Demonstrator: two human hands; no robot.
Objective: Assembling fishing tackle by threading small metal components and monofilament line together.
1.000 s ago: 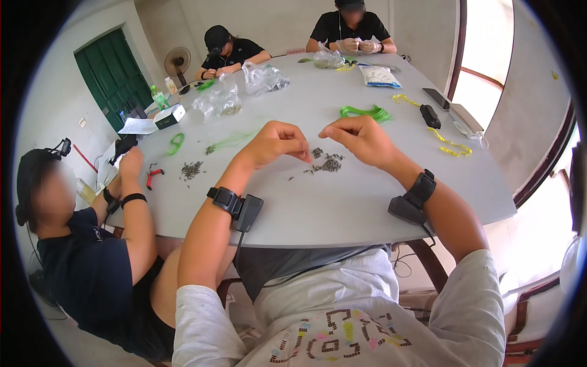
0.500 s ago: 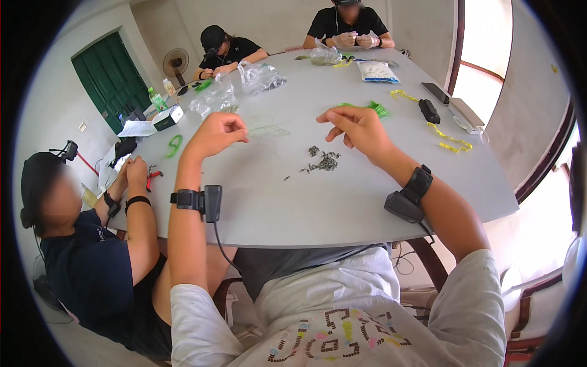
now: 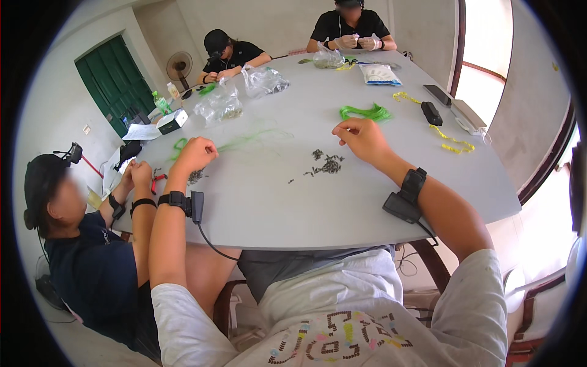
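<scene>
My left hand [image 3: 197, 153] is raised over the left part of the table, thumb and fingers pinched together. Fine green strands [image 3: 260, 138] spread faintly from near its fingertips toward the middle; whether they are in the pinch I cannot tell. My right hand [image 3: 358, 136] is also pinched, above and right of a pile of small dark pieces [image 3: 330, 164]. Anything between its fingertips is too small to see. A second little heap of dark pieces [image 3: 195, 176] lies beside my left wrist. Beyond my right hand rests a bright green bundle of strands [image 3: 368, 112].
Clear plastic bags [image 3: 264, 82] and a white packet [image 3: 380, 75] lie farther back on the grey table [image 3: 293, 214]. At right are a black case [image 3: 431, 113], a yellow tape [image 3: 451, 145] and a phone [image 3: 437, 94]. Close on my left, a person works beside red-handled pliers [image 3: 158, 181].
My left hand has moved left and lower, uncovering more fine strands and the small heap by its wrist. My right hand has shifted slightly down, and its fingers have drawn together.
</scene>
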